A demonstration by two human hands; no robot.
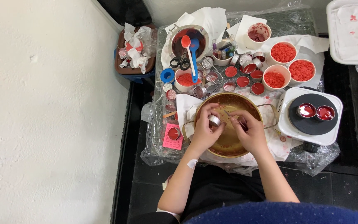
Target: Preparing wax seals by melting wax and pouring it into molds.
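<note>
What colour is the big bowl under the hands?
Golden brass, seen best in the head view: the bowl sits beneath the left hand and right hand.

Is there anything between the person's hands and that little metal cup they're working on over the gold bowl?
Nothing visible. The left hand already holds the small metal cup in its fingers above the gold bowl. The right hand is close beside it, with only open bowl between them.

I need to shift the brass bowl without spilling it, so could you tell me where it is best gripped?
I would take the brass bowl by its two wire side handles, one at the left rim and one at the right, coming in from both sides at once. The left hand and right hand are working over its middle.
</note>
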